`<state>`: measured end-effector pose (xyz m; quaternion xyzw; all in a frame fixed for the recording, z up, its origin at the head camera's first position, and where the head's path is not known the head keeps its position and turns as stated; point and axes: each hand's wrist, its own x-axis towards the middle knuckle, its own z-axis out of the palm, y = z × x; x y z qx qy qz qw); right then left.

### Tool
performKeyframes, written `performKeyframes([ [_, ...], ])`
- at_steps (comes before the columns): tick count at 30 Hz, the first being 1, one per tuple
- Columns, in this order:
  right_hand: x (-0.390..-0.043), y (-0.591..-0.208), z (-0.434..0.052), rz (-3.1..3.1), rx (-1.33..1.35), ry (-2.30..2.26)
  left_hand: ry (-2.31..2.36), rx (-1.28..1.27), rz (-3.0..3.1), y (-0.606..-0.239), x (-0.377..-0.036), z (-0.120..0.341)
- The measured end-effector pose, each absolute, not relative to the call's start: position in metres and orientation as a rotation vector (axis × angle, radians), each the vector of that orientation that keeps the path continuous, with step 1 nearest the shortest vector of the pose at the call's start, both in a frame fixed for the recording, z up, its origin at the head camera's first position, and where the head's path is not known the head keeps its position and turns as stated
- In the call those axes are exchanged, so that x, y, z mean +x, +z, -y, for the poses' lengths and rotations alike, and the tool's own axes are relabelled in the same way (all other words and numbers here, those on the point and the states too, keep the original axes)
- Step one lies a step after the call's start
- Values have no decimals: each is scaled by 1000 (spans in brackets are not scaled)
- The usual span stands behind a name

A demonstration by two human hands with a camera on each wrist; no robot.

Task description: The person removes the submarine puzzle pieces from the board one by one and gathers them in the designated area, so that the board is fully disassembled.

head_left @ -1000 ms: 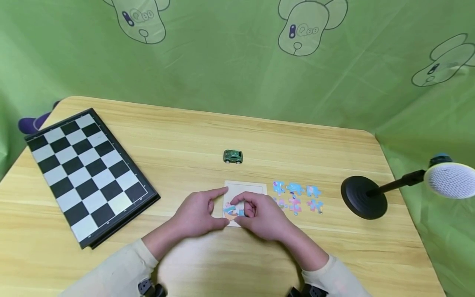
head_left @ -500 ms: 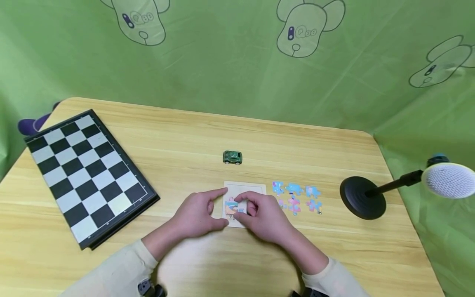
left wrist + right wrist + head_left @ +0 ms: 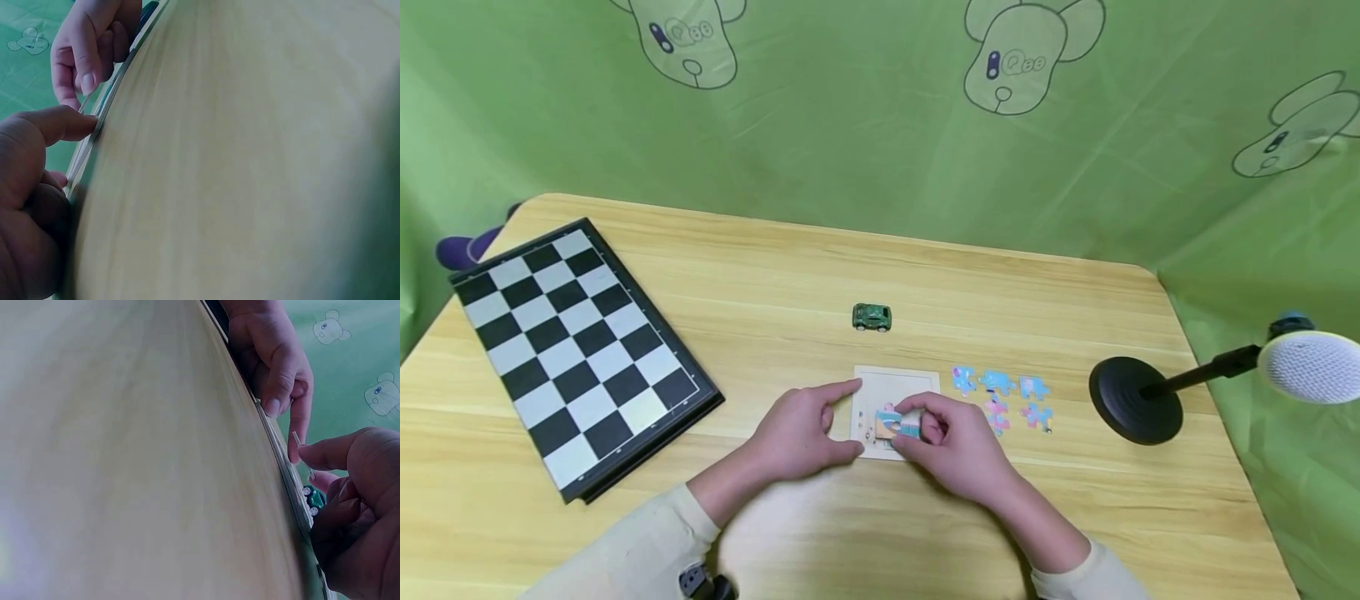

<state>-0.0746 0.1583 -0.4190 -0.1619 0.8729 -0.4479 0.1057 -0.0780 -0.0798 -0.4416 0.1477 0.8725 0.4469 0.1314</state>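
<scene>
A square, pale cardboard puzzle tray (image 3: 898, 385) lies flat on the wood-grain bench (image 3: 820, 275), near its front edge. The right hand (image 3: 958, 446) pinches a flat, lobed puzzle piece (image 3: 897, 426) printed in blue, orange and pink, thumb and forefinger curled round it, holding it over the tray's near half; whether the piece touches the tray cannot be told. The left hand (image 3: 801, 429) rests at the tray's left edge, its forefinger stretched straight along that edge and its thumb against the near corner, the other fingers tucked in, gripping nothing. The two hands sit close together, with only the piece between them.

Just right of the tray, loose puzzle pieces (image 3: 1000, 396) in blue and pink lie in two rows. Beyond the tray stands a small green toy car (image 3: 872, 317). Well left of the tray lies a glossy black-framed chessboard (image 3: 576, 350), set at an angle. Well right of the tray sits a round matte black lamp base (image 3: 1135, 400).
</scene>
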Motion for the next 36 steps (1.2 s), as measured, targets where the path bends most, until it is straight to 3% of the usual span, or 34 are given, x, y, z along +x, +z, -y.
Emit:
performKeyframes([
  [36, -51, -421, -233, -2772, -385, -1224, 1296, 408, -2536, -439, -76, 78],
])
